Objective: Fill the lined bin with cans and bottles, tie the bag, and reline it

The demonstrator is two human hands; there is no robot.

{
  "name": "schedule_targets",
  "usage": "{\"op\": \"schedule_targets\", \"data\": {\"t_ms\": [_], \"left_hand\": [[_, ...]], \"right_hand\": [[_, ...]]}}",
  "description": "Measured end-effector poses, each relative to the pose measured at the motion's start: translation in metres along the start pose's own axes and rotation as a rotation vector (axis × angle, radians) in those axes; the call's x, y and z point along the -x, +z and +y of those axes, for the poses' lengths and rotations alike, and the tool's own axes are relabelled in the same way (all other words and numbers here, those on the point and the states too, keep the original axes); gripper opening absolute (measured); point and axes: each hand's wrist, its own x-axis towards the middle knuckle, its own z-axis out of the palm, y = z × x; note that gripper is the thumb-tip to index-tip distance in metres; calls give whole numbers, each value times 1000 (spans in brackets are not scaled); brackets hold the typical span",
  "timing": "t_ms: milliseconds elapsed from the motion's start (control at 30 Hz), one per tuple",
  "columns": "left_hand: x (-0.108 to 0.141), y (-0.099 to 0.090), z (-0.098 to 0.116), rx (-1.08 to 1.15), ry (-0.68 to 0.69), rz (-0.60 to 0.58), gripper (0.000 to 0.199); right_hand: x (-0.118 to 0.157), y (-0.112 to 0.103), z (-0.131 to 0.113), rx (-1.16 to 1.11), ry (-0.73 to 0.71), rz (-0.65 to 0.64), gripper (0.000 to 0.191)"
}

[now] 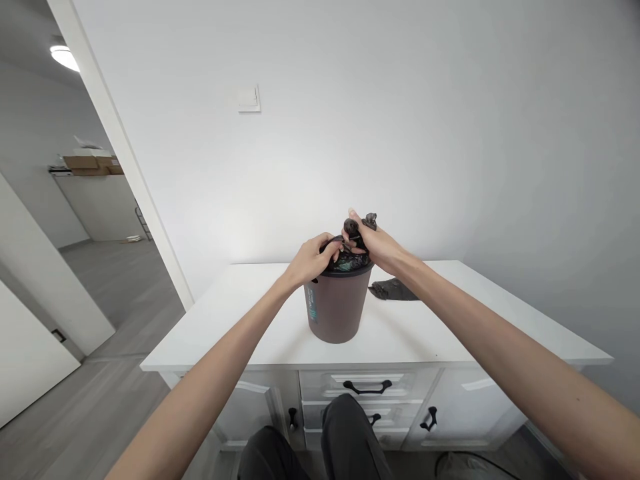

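A brown bin (336, 308) with a dark rim and a small label on its left side stands upright on the white cabinet top. Black plastic bag material (350, 261) fills its mouth. At the rim's left, my left hand (316, 257) pinches a fold of the bag between thumb and fingers. My right hand (373, 243) is closed round a bunched part of the bag, which sticks up above the bin's right side. Behind my right forearm, a dark folded plastic piece (395, 289) lies on the cabinet top, partly hidden by the arm.
The white cabinet (225, 333) has drawers and doors with black handles, and my knees are against its front. A wall with a light switch (249, 99) rises behind. Through the doorway at left, cardboard boxes (93, 163) are visible.
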Motion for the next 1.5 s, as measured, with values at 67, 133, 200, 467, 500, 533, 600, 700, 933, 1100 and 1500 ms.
{"op": "schedule_targets", "data": {"t_ms": [67, 133, 200, 467, 500, 533, 600, 700, 933, 1100, 1500], "left_hand": [[-1, -3, 3, 82, -43, -2, 31], [-1, -5, 6, 147, -96, -8, 32], [-1, -6, 7, 188, -144, -10, 32], [-1, -7, 9, 250, -99, 90, 43], [-1, -7, 10, 258, -88, 85, 46], [-1, -6, 10, 275, -84, 77, 49], [0, -6, 10, 317, -92, 66, 53], [0, -6, 10, 341, -110, 52, 57], [-7, -3, 13, 263, -164, -1, 71], [-6, 3, 5, 190, -62, 40, 72], [-10, -4, -42, -309, -68, 375, 59]], "right_hand": [[10, -5, -7, 169, -46, -109, 68], [17, -11, -13, 287, -87, -198, 67], [21, -16, -16, 354, -143, -247, 64], [8, -30, 9, 618, -401, -86, 33], [6, -28, 13, 665, -435, -44, 26], [4, -26, 17, 716, -472, -1, 19], [3, -21, 24, 810, -551, 89, 12], [4, -13, 31, 887, -651, 206, 13], [10, 3, 29, 1075, -800, 322, 24], [15, 2, 18, 1103, -663, 270, 18], [39, -30, -5, 711, -299, -183, 23]]}}
